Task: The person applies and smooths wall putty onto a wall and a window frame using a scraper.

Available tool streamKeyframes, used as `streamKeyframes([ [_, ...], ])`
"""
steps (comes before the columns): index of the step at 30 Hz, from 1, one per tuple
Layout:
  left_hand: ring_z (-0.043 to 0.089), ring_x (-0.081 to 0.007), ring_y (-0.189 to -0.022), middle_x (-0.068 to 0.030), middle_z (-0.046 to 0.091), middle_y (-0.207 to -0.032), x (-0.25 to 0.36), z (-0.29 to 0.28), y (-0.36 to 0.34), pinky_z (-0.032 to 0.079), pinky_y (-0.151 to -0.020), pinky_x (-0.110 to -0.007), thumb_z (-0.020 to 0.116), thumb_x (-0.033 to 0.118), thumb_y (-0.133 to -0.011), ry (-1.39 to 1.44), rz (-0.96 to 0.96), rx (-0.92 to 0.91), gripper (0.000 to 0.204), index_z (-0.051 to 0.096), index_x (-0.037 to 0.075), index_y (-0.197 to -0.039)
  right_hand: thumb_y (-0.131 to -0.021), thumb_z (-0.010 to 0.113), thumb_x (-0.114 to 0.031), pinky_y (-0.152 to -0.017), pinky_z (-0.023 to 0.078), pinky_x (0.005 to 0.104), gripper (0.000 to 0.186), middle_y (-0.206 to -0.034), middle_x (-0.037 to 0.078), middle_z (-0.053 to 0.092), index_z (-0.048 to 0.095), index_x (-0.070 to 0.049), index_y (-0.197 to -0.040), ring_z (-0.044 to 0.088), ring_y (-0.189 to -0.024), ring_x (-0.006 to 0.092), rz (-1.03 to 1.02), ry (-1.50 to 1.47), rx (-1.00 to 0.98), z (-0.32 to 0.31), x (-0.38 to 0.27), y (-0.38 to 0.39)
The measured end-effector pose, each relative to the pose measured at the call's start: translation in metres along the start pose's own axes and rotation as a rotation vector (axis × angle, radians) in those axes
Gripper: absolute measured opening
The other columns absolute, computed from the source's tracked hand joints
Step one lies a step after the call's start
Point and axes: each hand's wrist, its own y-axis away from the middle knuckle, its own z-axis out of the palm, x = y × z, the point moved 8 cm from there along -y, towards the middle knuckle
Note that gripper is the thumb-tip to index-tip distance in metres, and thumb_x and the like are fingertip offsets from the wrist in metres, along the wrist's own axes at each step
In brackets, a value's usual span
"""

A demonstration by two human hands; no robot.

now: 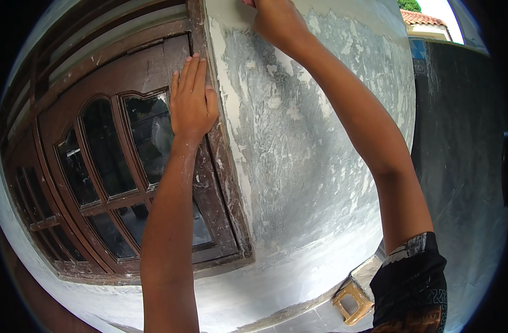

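Observation:
My left hand (pixel 193 105) lies flat with its fingers stretched against the brown wooden window frame (pixel 214 144), beside the glass panes. It holds nothing. Raised to the top edge of the picture, my right hand (pixel 279 26) is curled closed close to the upper part of the wall (pixel 298 144). Its fingertips are partly cut off, so whatever it grips cannot be made out. The wall is patchy grey with rough, flaking whitish areas. A smoother pale coat (pixel 229 14) covers its top, around the right hand.
A brown wooden window (pixel 106 150) with several glass panes fills the left side. Low on the right, a yellowish-brown stool (pixel 352 302) stands on grey floor tiles (pixel 320 319) by the wall. A dark panel (pixel 459 139) rises at the right, with a tiled roof (pixel 426 19) beyond.

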Motion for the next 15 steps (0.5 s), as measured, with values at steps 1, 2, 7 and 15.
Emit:
streamKeyframes([
  [1, 0.039, -0.0321, -0.144, -0.0176, 0.046, -0.151, 0.0, 0.0, 0.0, 0.024, -0.121, -0.049, 0.046, 0.01, -0.09, -0.002, 0.001, 0.0, 0.054, 0.05, -0.001, -0.142, -0.087, 0.048, 0.005, -0.077, 0.053, 0.0531, 0.023, -0.096, 0.03, 0.065, 0.057, -0.001, -0.108, 0.065, -0.09, 0.0481, 0.002, -0.002, 0.002, 0.003, 0.006, 0.006],
  [2, 0.039, -0.0321, -0.144, -0.0176, 0.046, -0.151, -0.003, 0.0, 0.001, 0.024, -0.121, -0.049, 0.046, 0.01, -0.09, -0.01, 0.0, -0.002, 0.054, 0.05, -0.001, -0.142, -0.083, 0.053, 0.004, -0.078, 0.054, 0.0502, 0.021, -0.097, 0.029, 0.066, 0.058, 0.005, -0.103, 0.066, -0.089, 0.0464, 0.029, 0.085, -0.123, 0.013, 0.004, 0.013],
  [7, 0.04, -0.033, -0.143, -0.0196, 0.047, -0.149, -0.006, -0.002, 0.005, 0.024, -0.121, -0.05, 0.047, 0.013, -0.088, -0.001, -0.013, -0.007, 0.054, 0.051, -0.004, -0.14, -0.076, 0.06, 0.006, -0.077, 0.056, 0.0472, 0.029, -0.097, 0.023, 0.064, 0.057, 0.007, -0.104, 0.066, -0.084, 0.0444, -0.07, 0.023, -0.257, 0.026, -0.069, 0.085],
  [15, 0.039, -0.0325, -0.144, -0.018, 0.046, -0.151, 0.0, 0.001, 0.0, 0.024, -0.12, -0.05, 0.045, 0.01, -0.09, 0.009, -0.004, -0.006, 0.054, 0.049, -0.002, -0.142, -0.082, 0.053, 0.005, -0.077, 0.054, 0.0515, 0.02, -0.097, 0.028, 0.066, 0.058, 0.002, -0.101, 0.066, -0.088, 0.0463, 0.09, 0.074, -0.122, 0.011, 0.009, 0.002],
])
